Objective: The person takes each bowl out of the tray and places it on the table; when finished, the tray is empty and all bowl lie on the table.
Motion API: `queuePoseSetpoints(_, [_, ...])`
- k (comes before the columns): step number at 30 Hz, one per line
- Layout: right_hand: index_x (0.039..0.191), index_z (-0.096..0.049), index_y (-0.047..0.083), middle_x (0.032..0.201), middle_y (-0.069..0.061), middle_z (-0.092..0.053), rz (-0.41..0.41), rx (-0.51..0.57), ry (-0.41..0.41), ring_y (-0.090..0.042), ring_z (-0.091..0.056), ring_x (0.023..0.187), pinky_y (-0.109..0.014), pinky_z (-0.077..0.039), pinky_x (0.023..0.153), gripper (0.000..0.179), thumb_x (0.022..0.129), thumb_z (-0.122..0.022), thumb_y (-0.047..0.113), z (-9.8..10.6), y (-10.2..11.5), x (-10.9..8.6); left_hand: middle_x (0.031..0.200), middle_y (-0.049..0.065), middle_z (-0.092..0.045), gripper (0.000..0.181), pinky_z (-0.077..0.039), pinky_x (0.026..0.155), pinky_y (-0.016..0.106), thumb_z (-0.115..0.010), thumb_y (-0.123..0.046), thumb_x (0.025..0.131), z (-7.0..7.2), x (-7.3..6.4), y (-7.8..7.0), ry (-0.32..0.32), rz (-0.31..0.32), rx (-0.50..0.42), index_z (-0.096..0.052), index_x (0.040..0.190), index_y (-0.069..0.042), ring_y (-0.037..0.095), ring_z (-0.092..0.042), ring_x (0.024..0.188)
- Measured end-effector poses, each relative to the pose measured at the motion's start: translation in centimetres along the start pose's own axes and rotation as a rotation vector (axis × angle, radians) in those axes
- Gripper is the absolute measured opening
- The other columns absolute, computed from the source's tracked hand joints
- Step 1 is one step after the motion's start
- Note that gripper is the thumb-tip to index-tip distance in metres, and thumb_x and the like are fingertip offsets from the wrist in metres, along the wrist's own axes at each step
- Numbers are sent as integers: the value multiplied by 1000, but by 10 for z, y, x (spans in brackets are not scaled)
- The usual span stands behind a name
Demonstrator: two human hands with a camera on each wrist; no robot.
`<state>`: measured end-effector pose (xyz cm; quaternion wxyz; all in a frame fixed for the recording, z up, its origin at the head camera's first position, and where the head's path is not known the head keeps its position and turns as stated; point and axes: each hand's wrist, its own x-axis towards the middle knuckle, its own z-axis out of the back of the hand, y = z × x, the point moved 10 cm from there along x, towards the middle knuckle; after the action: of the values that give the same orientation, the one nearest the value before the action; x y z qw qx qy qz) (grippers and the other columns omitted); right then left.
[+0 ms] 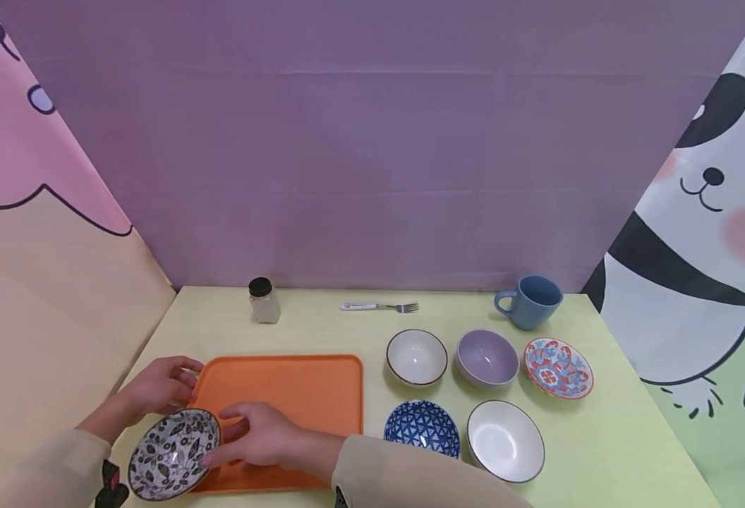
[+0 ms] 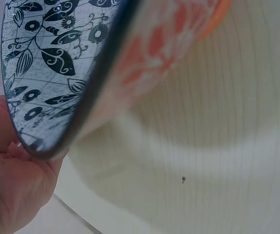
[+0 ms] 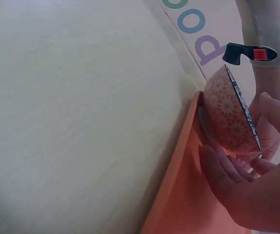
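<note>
A tilted bowl [image 1: 172, 455] with a dark floral print inside and a red flower pattern outside overlaps the near left corner of the orange tray [image 1: 283, 395]. My right hand [image 1: 261, 434] holds its right side, thumb at the rim; in the right wrist view, fingers [image 3: 218, 165] reach under the patterned outside [image 3: 228, 109]. My left hand [image 1: 159, 384] is just behind the bowl's far rim, fingers spread loosely over the tray's left edge. In the left wrist view, the floral inside [image 2: 57, 58] partly covers the hand [image 2: 13, 180] close at its rim.
Right of the tray stand a white bowl [image 1: 417, 358], a purple bowl [image 1: 487, 358], a blue patterned bowl [image 1: 422, 427], another white bowl [image 1: 506, 441] and a red-and-blue patterned bowl [image 1: 559, 367]. Farther back are a black-lidded jar [image 1: 264, 302], a fork [image 1: 379, 307] and a blue mug [image 1: 534, 303].
</note>
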<state>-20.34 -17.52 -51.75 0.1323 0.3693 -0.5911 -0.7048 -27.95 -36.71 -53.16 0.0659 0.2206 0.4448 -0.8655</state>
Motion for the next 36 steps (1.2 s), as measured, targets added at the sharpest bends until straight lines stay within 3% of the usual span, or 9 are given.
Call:
queuePoseSetpoints(8, [131, -66, 23, 98, 4, -70, -22, -1, 1, -7, -64, 80, -31, -59, 65, 48, 87, -82, 11, -8, 0, -1, 110, 21, -62, 54, -63, 77, 44, -62, 3, 92, -2, -2, -4, -1, 1, -7, -41, 141, 11, 24, -68, 89])
queuePoseSetpoints(12, [126, -67, 22, 96, 3, -70, -31, 26, -23, -9, -64, 79, -34, -60, 65, 45, 86, -82, 8, -9, -1, 0, 111, 19, -62, 55, -63, 77, 44, -62, 2, 92, -1, -2, -1, -3, 5, -3, -41, 142, 11, 23, -68, 88])
queuePoseSetpoints(18, [122, -70, 20, 95, 2, -73, 3, 16, -81, -7, -64, 77, -29, -57, 64, 44, 84, -80, 0, -9, -1, 2, 112, 20, -62, 55, -63, 78, 45, -62, 4, 91, -1, -2, -1, 4, -24, -16, -41, 142, 11, 24, -68, 89])
queuePoseSetpoints(26, [117, -69, 20, 93, -5, -70, -56, 197, -64, -20, -69, 76, -52, -62, 69, 47, 83, -74, -12, -13, -7, 1, 111, 22, -62, 55, -63, 75, 43, -62, 5, 90, -2, -4, -3, 7, -28, -38, -40, 141, 12, 25, -67, 88])
queuePoseSetpoints(36, [111, -69, 19, 93, -7, -70, -93, 240, -84, -23, -70, 74, -45, -63, 63, 45, 80, -74, -14, -8, -11, -6, 109, 21, -62, 56, -64, 73, 43, -63, 6, 90, -1, -4, -1, 6, -31, -55, -40, 141, 14, 24, -68, 85])
